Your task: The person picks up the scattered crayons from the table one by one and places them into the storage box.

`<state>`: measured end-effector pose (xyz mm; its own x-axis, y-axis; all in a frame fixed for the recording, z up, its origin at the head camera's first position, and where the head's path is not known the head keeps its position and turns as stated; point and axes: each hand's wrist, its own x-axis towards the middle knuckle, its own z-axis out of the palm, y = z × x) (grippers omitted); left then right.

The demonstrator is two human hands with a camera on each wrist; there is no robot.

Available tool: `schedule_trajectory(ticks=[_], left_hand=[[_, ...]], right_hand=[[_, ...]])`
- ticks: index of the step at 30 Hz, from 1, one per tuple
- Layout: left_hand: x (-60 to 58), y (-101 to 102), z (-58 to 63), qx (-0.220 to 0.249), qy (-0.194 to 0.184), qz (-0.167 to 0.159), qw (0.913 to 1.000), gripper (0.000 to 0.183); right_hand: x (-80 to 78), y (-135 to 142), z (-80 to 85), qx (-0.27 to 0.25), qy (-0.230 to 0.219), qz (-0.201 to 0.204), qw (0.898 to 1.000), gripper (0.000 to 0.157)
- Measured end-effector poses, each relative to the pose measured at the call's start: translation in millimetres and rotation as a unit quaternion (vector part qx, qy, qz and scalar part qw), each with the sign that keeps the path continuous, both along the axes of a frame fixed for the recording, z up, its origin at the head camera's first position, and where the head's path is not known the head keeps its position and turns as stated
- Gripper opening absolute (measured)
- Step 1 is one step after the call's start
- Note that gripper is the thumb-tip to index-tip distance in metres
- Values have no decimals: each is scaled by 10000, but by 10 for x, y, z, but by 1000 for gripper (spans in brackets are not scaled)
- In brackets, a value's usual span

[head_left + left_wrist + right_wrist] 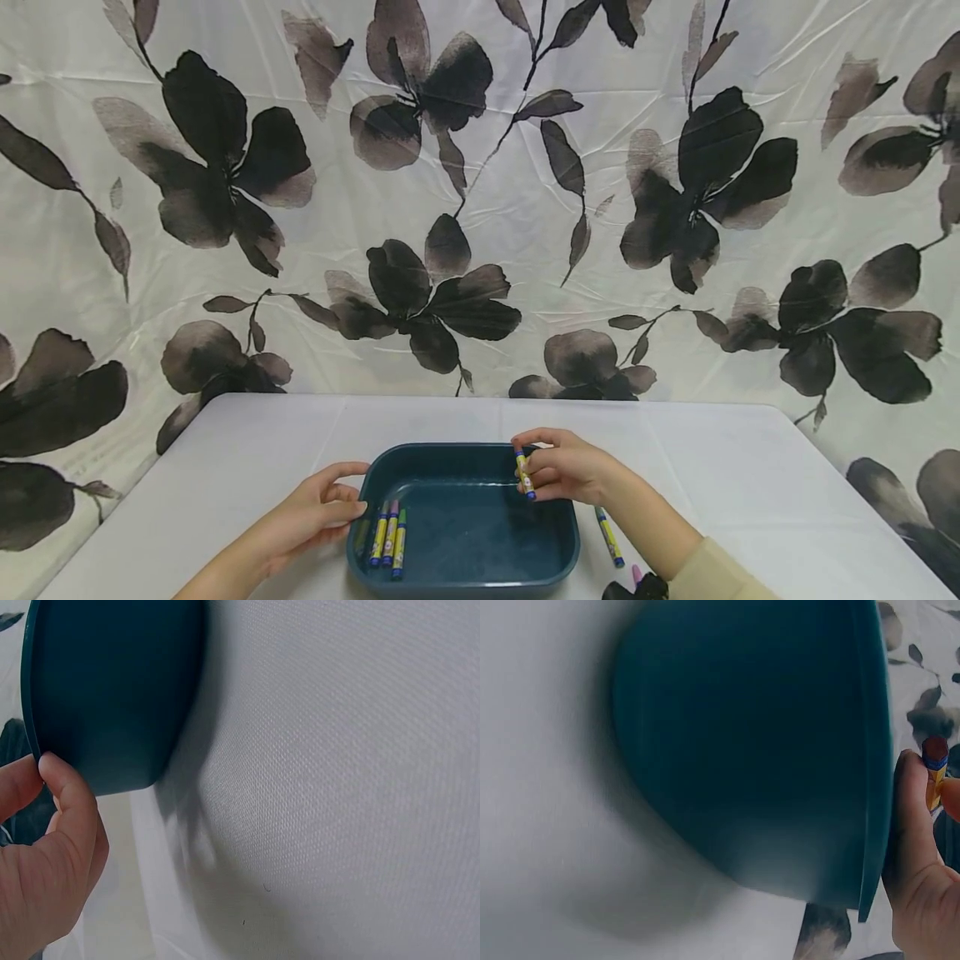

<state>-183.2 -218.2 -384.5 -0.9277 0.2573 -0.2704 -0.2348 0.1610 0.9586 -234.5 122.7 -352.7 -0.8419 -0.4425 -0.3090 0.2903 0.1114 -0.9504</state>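
A dark teal rectangular tub (pixel 480 546) stands on the table. My left hand (pixel 322 510) pinches its left rim between thumb and fingers; the left wrist view shows this hand (pixel 56 847) at the tub's edge. Over the tub's back right corner, my right hand (pixel 570 468) holds a crayon (pixel 524 477) with a yellow wrapper and blue bands, tilted. In the right wrist view this crayon (pixel 934 769) shows a dark reddish-brown end. Inside the tub at the left lie three crayons side by side: one purple-brown (pixel 379 535), one purple (pixel 391 535), one green (pixel 400 543).
Right of the tub, a green-tipped crayon (pixel 610 537) lies on the white table (pixel 705 467), below my right forearm. A pink tip (pixel 637 572) shows near a black object (pixel 649 588) at the sleeve. A floral curtain (pixel 525 208) hangs behind.
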Motion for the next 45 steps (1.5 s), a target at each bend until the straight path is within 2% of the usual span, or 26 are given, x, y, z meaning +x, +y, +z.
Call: schedule_trajectory(ticks=[9,26,39,45], left_hand=[[15,-22,-2,33,-45,31,10000,66],[-5,2,-5,92,25,18,10000,66],[9,-1,-6,141,43,-19,9999,64],[17,11,3,97,37,9,9999,64]], right_hand=[[33,-163,-21,85,-87,209,9997,51],[116,-456,-204,428,-104,-240,9987,45],[205,-592,-332,801,-351,-368,9955,37],[225,-656,-376,797,-351,-322,9957,35]])
